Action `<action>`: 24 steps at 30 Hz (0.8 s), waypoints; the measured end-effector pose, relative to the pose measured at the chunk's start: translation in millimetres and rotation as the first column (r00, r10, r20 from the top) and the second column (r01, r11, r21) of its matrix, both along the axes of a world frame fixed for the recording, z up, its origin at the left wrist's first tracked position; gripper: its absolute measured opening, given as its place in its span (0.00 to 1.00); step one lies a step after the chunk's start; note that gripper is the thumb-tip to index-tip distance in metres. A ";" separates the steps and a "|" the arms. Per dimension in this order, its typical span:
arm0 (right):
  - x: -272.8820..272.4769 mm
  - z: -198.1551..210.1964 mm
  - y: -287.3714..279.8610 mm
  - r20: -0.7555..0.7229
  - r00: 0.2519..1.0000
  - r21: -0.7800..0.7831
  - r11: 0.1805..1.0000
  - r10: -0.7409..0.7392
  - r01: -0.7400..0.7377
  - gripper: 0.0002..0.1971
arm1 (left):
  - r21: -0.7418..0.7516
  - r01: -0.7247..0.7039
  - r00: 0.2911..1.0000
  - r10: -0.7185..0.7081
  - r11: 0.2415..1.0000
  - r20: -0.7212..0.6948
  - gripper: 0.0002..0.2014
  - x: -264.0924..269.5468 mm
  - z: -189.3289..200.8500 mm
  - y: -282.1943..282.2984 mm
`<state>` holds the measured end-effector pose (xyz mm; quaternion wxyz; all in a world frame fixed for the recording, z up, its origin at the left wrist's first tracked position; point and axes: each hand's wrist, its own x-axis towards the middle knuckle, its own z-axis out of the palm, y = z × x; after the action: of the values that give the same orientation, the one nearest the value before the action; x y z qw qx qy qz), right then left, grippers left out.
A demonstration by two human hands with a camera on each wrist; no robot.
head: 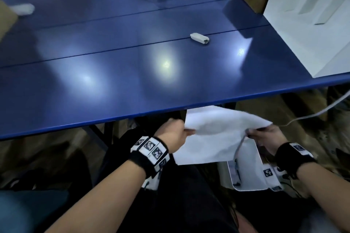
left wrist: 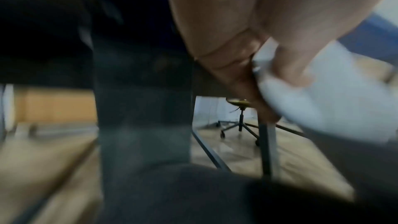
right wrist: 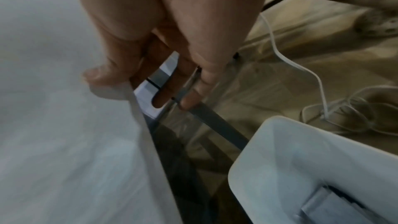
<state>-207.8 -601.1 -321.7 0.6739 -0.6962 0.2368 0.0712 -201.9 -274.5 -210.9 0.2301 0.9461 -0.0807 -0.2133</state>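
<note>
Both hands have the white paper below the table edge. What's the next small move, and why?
Probably lift the paper up and forward onto the table. The left hand and right hand each pinch an opposite edge, so the grip looks set, and the paper hangs just below the table's near edge.

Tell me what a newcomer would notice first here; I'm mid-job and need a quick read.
First comes the white paper bag, held flat below the near edge of the blue table. The left hand grips its left edge and the right hand grips its right edge. Next is the small white capsule-shaped piece, lying alone on the table right of centre, then the white bin, low beneath the right hand.
</note>
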 end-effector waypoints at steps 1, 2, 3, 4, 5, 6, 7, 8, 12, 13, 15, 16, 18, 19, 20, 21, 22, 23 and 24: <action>-5.5 12.1 3.4 0.021 0.999 -0.034 0.998 0.045 -0.044 0.06 | 0.009 0.051 0.998 -0.051 0.999 0.045 0.15 -8.3 4.6 11.0; -11.0 23.6 6.4 0.057 0.994 -0.050 0.995 0.094 -0.091 0.08 | -0.020 0.107 0.988 -0.104 0.994 0.111 0.14 -16.2 7.4 20.5; -15.7 38.0 9.7 0.079 0.986 -0.055 0.989 0.144 -0.140 0.09 | -0.083 0.164 0.969 -0.145 0.983 0.199 0.12 -23.7 10.2 30.2; -18.4 52.2 13.5 0.108 0.979 -0.040 0.985 0.173 -0.170 0.09 | -0.143 0.209 0.943 -0.161 0.967 0.290 0.11 -31.4 14.8 39.8; -20.2 67.0 16.8 0.120 0.974 -0.042 0.981 0.192 -0.188 0.08 | -0.199 0.232 0.921 -0.150 0.952 0.359 0.10 -37.4 19.0 47.3; -19.8 84.9 19.9 0.143 0.968 -0.077 0.977 0.209 -0.199 0.09 | -0.260 0.232 0.905 -0.110 0.937 0.411 0.11 -41.3 26.4 54.6; -18.1 101.1 21.1 0.168 0.958 -0.142 0.967 0.233 -0.211 0.15 | -0.323 0.215 0.897 -0.055 0.922 0.438 0.10 -42.0 33.0 61.7; -14.6 119.1 23.9 0.209 0.941 -0.206 0.953 0.266 -0.224 0.23 | -0.374 0.175 0.894 0.012 0.911 0.449 0.08 -39.4 41.6 69.6; 10.7 198.2 58.8 0.316 0.887 -0.308 0.921 0.337 -0.240 0.20 | -0.471 -0.028 0.883 0.243 0.882 0.402 0.05 -11.2 100.1 103.9; 24.5 212.9 70.5 0.337 0.881 -0.295 0.926 0.332 -0.236 0.18 | -0.499 -0.054 0.884 0.273 0.865 0.379 0.06 1.9 112.8 114.4; 57.2 239.6 97.1 0.353 0.865 -0.290 0.921 0.356 -0.260 0.15 | -0.529 -0.138 0.876 0.352 0.838 0.329 0.07 28.5 138.9 133.3; 77.8 251.2 112.2 0.357 0.857 -0.287 0.917 0.370 -0.276 0.13 | -0.510 -0.180 0.857 0.389 0.841 0.339 0.08 45.0 149.5 144.0; 118.5 262.9 141.0 0.345 0.856 -0.290 0.911 0.384 -0.292 0.07 | -0.490 -0.290 0.799 0.489 0.823 0.350 0.08 76.2 156.4 164.5; 139.5 268.6 158.1 0.331 0.858 -0.304 0.905 0.394 -0.298 0.06 | -0.501 -0.359 0.758 0.559 0.787 0.335 0.10 92.7 158.3 174.7; 156.7 270.2 173.3 0.309 0.860 -0.327 0.895 0.405 -0.304 0.06 | -0.501 -0.429 0.720 0.619 0.752 0.313 0.13 108.2 155.1 184.5; 174.9 273.7 189.0 0.281 0.867 -0.359 0.883 0.411 -0.302 0.07 | -0.488 -0.483 0.691 0.659 0.727 0.297 0.15 124.5 155.0 192.8; 190.0 271.6 201.4 0.254 0.877 -0.378 0.876 0.408 -0.298 0.07 | -0.447 -0.522 0.679 0.671 0.727 0.298 0.16 136.5 152.4 197.7; 205.1 268.4 212.7 0.228 0.888 -0.392 0.873 0.400 -0.292 0.08 | -0.395 -0.551 0.674 0.671 0.735 0.310 0.16 149.4 148.8 203.4; 221.0 265.5 222.2 0.210 0.897 -0.402 0.871 0.389 -0.283 0.08 | -0.340 -0.564 0.681 0.657 0.752 0.324 0.16 161.1 147.5 208.0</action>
<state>13.2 -378.9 -56.2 0.5379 -0.8417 0.0204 0.0429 -40.8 -66.5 -63.4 0.3646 0.9102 0.1709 0.0969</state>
